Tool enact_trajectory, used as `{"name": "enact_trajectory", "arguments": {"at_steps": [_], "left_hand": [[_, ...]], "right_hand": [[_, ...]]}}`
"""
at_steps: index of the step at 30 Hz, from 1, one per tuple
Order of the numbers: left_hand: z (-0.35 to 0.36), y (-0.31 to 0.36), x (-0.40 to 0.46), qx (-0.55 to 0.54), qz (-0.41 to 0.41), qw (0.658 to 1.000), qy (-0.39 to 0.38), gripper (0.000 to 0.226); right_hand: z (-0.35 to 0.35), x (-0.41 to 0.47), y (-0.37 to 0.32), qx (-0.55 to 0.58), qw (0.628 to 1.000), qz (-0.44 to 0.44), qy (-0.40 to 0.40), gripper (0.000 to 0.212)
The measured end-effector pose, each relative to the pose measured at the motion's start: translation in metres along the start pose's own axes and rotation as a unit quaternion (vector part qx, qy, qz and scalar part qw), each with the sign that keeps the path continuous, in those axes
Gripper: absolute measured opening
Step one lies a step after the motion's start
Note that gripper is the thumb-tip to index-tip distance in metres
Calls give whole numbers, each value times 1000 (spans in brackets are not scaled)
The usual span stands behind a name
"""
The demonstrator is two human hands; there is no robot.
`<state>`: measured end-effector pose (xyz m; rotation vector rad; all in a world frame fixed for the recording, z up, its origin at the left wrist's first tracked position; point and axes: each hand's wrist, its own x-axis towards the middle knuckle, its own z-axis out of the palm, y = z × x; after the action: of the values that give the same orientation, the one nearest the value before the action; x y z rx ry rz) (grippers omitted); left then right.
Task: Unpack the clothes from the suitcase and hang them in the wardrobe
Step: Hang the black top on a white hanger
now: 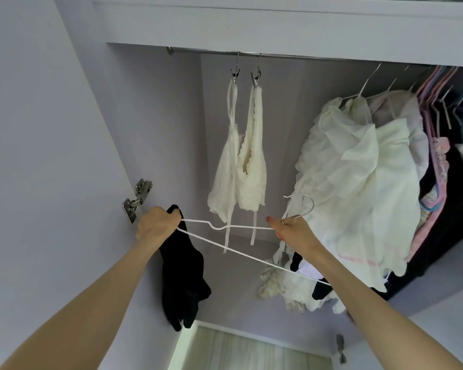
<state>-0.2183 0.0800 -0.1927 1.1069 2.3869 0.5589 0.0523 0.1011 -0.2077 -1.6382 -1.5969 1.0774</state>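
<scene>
Two hands hold one thin white wire hanger [226,237]. Your left hand [157,222] curls its fingers around the hanger's end and a black fabric garment [181,279], which hangs below them. Your right hand [292,231] pinches the hanger's neck beneath its silver hook.

Head view, upward, near wardrobe rail [251,55]

two hands [158,222], one white hanger [225,243], one black garment [182,276], two clipped cream tops [238,161], one rail [278,56]
</scene>
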Motion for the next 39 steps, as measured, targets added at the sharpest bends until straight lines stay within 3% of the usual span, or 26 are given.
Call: {"name": "enact_trajectory", "arguments": {"at_steps": [4,11,16,20,24,26,30,32,35,37,39], "left_hand": [[2,7,-4,31,17,999,5,37],[3,22,-13,45,60,997,27,35],[8,55,-30,-33,149,988,3,26],[3,72,-47,-91,195,975,-46,25],[0,64,-50,52,319,945,-44,10],[2,63,-50,110,381,917,-32,15],[1,69,-57,63,400,908,-108,9],[1,69,-52,27,394,912,-111,10],[-1,71,-44,-24,384,918,-94,11],[-5,72,-41,-38,385,919,-76,16],[-8,74,-41,-58,377,923,-56,21]], "right_hand": [[8,1,-7,-37,999,-11,14,69],[19,0,-26,-111,993,-40,-2,60],[42,-3,-41,-210,975,-52,-39,56],[51,-3,-47,-78,997,-25,5,58],[38,-4,-54,43,995,-60,72,63],[35,-1,-54,64,993,-61,80,63],[29,3,-51,143,984,-46,92,54],[29,4,-51,148,981,-78,102,38],[27,3,-49,69,952,-225,194,21],[26,3,-38,-28,927,-311,210,31],[31,-1,-22,-105,934,-314,133,40]]}}
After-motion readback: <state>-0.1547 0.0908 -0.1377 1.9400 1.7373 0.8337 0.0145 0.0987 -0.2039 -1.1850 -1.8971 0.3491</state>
